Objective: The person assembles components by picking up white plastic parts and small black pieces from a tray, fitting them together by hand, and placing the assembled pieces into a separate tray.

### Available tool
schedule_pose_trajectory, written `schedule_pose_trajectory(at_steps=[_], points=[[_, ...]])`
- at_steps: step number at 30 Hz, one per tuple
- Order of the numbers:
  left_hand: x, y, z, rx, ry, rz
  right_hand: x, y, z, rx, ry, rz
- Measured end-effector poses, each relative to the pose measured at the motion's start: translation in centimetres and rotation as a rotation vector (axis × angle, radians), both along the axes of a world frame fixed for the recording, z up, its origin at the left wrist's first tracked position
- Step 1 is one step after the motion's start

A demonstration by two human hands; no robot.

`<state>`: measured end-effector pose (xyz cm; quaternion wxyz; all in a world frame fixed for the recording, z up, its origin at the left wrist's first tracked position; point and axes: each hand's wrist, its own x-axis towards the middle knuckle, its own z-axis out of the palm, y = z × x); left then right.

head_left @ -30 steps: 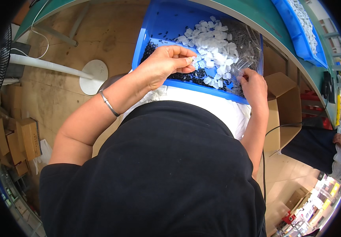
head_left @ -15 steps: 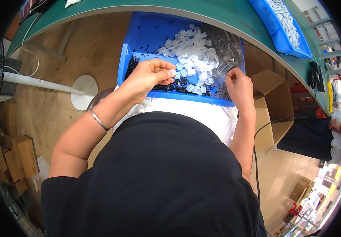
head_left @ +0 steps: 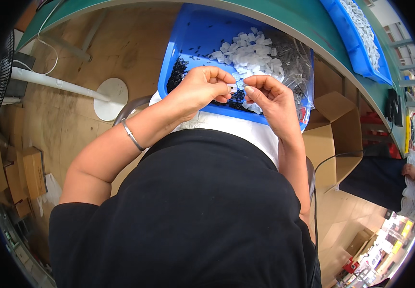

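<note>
My left hand (head_left: 201, 92) pinches a small white plastic piece (head_left: 233, 88) between thumb and fingertips. Close beside it, my right hand (head_left: 275, 100) has thumb and forefinger drawn together; anything between them is too small to make out. Both hands are above the near side of a blue tray (head_left: 168, 60) by my lap. Inside the tray lie a heap of white plastic pieces (head_left: 253, 54), many small black parts (head_left: 176, 77) and, at the right, a mass of clear thin parts (head_left: 296, 65).
A green table (head_left: 135, 4) curves over the tray's far side. On it stands a blue bin (head_left: 361, 41) of pale parts. At right are an open cardboard box (head_left: 344, 125) and another person's hand (head_left: 409, 171). A fan pole (head_left: 58, 84) stands left.
My right hand has moved left from over the clear parts to beside my left hand. My left hand still holds the white piece. The whole view has shifted a little.
</note>
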<state>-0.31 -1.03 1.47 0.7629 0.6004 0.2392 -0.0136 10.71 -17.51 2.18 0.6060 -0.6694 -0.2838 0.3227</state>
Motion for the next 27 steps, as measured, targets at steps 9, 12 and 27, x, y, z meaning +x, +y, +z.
schedule_pose_trajectory(at_steps=[9, 12, 27], points=[[-0.2, -0.4, -0.2, -0.014, -0.056, -0.018, -0.3, 0.1, -1.0, -0.012, 0.049, 0.032], [-0.1, -0.4, -0.3, 0.017, -0.069, -0.012, -0.1, 0.0, -1.0, -0.028, 0.007, 0.013], [0.0, -0.5, -0.4, -0.092, -0.041, 0.033, -0.4, 0.4, -1.3, 0.027, 0.149, -0.048]])
